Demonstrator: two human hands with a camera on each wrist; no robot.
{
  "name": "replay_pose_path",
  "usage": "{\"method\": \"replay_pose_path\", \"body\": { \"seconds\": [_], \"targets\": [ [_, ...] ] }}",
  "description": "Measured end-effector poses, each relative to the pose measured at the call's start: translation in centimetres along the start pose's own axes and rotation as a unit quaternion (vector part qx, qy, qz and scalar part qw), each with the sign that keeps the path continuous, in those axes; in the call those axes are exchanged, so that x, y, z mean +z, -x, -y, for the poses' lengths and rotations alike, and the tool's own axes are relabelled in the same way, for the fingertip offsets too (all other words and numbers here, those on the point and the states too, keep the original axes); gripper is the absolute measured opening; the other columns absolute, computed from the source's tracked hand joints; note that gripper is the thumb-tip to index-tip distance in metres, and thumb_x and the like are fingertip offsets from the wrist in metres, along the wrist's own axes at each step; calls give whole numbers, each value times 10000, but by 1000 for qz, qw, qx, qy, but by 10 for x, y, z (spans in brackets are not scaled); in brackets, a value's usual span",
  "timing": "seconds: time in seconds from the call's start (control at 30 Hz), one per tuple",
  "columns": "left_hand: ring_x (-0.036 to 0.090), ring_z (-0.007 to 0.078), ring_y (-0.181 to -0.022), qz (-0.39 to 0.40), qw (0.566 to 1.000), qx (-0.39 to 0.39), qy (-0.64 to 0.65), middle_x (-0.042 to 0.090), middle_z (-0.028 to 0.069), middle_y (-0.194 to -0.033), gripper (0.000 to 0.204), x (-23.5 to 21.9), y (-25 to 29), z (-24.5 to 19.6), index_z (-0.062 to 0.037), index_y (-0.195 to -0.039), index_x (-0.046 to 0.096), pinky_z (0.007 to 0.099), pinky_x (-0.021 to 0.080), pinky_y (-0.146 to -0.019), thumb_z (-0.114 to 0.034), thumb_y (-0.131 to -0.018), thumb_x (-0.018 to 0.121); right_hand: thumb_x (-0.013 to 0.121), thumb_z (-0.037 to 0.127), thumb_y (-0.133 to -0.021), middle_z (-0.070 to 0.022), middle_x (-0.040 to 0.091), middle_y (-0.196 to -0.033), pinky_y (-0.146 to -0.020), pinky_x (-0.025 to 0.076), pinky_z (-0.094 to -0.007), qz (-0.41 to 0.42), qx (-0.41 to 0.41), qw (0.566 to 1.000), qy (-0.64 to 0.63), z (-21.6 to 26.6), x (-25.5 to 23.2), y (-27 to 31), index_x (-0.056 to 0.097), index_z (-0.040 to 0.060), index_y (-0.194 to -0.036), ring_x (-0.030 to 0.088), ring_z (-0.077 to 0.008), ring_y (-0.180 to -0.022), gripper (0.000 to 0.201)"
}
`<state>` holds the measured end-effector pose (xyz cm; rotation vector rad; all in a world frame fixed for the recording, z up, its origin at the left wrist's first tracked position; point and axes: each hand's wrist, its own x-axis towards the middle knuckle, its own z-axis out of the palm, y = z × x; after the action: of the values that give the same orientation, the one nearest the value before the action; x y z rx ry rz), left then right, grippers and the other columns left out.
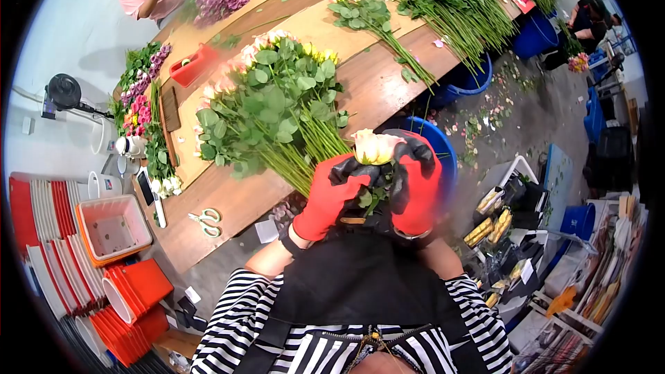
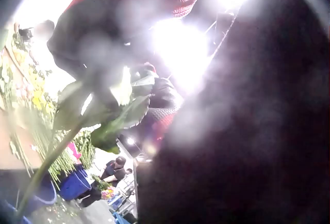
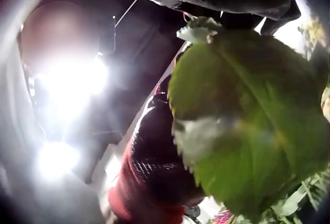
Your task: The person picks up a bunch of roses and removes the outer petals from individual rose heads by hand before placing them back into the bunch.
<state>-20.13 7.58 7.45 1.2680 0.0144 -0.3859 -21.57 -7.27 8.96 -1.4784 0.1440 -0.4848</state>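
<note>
Here, at a wooden table (image 1: 242, 202) above littered floor (image 1: 495, 114), left hand (image 1: 332, 192) and right hand (image 1: 418, 183) hold a pale rose (image 1: 374, 148).

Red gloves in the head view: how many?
2: one on the left hand, one on the right hand, both at the pale rose. More may be hidden in the background.

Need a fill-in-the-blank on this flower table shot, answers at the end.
1. The left hand and right hand, at a pale rose, wear red-and-____ gloves.
2. The sleeves are striped black and ____.
3. The scissors on the table lie nearer the ____ hand.
4. The bucket beside the right hand is ____.

Answers: black; white; left; blue.
</note>
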Motion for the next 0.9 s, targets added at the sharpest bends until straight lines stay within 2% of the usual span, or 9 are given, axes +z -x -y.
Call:
{"method": "replay_pose_path", "body": {
  "seconds": [0.17, 0.23, 0.37, 0.43, 0.57, 0.67, 0.77, 0.8, 0.9],
  "targets": [
    [560, 80, -728, 55, 998, -4, 18, 661, 15, -816, 203, -4, -11, -7, 43, -960, 679, 252, 469, -688, -78, -798, 671, 537, 131, -958, -120, 627, -1113, -893, 475, -305, -28, -58, 997, 47, -79, -58, -1, 585, -25, -1163, 593, -183, -1024, 262],
    [552, 78, -737, 4, 998, 17, -53, 657, 3, -833, 241, -4, -16, -2, 32, -972, 670, 243, 464, -693, -47, -750, 721, 559, 82, -929, -122, 610, -1193, -923, 471, -317, -19, 104, 993, -56, -18, -49, -8, 586, -23, -1169, 585, -213, -1088, 263],
    [580, 109, -838, -31, 991, 71, -112, 661, 46, -903, 337, -2, -21, 11, 34, -988, 650, 279, 485, -768, -16, -690, 799, 686, 56, -801, -113, 630, -1175, -961, 449, -360, -66, 0, 986, 155, -4, -35, 1, 607, 15, -1169, 578, -274, -1123, 378],
    [609, 154, -855, -55, 984, 88, -146, 662, 83, -929, 366, 0, -21, 17, 23, -972, 651, 299, 490, -786, -31, -656, 827, 744, 64, -732, -108, 632, -1168, -986, 426, -387, 26, -110, 966, 232, 8, -29, 2, 622, 40, -1161, 568, -295, -1134, 446],
    [627, 310, -939, -78, 904, 282, -311, 658, 151, -986, 418, 3, -24, 20, -7, -972, 660, 377, 502, -824, -56, -602, 850, 811, 106, -666, -114, 633, -1134, -1028, 369, -443, 33, -156, 933, 322, 12, -10, 1, 658, 79, -1069, 555, -331, -1114, 432],
    [615, 360, -991, -89, 869, 332, -355, 659, 156, -1003, 434, 8, -19, 11, -10, -993, 663, 421, 502, -850, -50, -599, 841, 797, 63, -680, -118, 643, -1081, -1003, 402, -438, 7, -121, 960, 254, 9, -4, 0, 664, 66, -1032, 569, -325, -1086, 377],
    [628, 364, -915, -106, 889, 321, -309, 663, 178, -933, 393, 9, -16, 12, 6, -970, 668, 394, 502, -839, -20, -601, 803, 748, 10, -720, -114, 649, -1063, -954, 443, -385, 1, -44, 989, 140, 7, -2, 1, 667, 37, -1031, 595, -283, -1036, 322],
    [643, 283, -899, -94, 887, 315, -323, 675, 138, -928, 367, 5, -17, 13, 19, -972, 663, 358, 501, -815, -23, -634, 798, 728, -7, -737, -111, 651, -1056, -935, 457, -362, 1, -10, 995, 94, 6, -1, 2, 668, 26, -1030, 605, -264, -1014, 301],
    [638, 247, -901, -76, 960, 191, -190, 677, 126, -969, 350, 0, -14, 25, 17, -1032, 652, 327, 495, -816, -27, -705, 769, 666, -34, -784, -84, 652, -1039, -875, 465, -292, -18, 79, 996, -29, -3, 2, 3, 662, -12, -1030, 605, -178, -968, 247]
  ]
}}
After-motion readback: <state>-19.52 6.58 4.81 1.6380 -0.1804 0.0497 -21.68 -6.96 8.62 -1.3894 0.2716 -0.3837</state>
